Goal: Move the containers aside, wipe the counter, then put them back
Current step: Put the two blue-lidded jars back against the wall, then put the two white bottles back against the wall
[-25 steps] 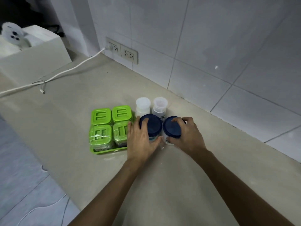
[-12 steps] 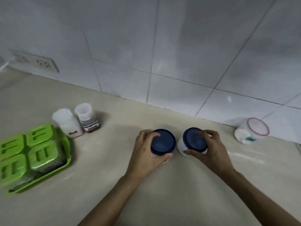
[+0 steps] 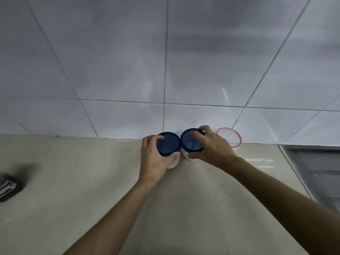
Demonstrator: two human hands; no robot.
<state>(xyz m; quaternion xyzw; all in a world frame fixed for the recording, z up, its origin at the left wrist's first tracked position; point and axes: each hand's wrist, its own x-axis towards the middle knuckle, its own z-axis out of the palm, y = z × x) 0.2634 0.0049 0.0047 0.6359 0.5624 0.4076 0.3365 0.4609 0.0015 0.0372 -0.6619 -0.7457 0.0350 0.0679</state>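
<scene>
**Setting Down Two Jars at the Wall**

Current state: the left hand (image 3: pixel 154 159) grasps the left blue-lidded jar (image 3: pixel 168 146) around its lid rim and upper body, fingers wrapped from the near side. The right hand (image 3: pixel 211 146) grasps the right blue-lidded jar (image 3: pixel 192 142) the same way, thumb on the near edge, fingers over the far edge. The two jars sit side by side, lids touching or nearly so, directly ahead of both hands and close to the tiled wall (image 3: pixel 165 70). Whether their bases already rest on the surface (image 3: pixel 92 181) cannot be confirmed; the right jar appears tilted slightly.

Judged step: placing the jars aside before wiping.

Procedure:
1. Level the right jar before lowering so that its base meets the surface flat.
2. Seat both bases fully, then release each hand by opening the fingers outward, not by pulling upward on the lid.
3. Keep clear of the red-rimmed container (image 3: pixel 229 138) just beyond the right hand's knuckles; a sideways withdrawal could knock it.
4. Withdraw both hands toward the body.

Risk: the sink edge (image 3: pixel 312 172) lies to the outside of the right forearm; avoid sliding the jars that way.
</scene>
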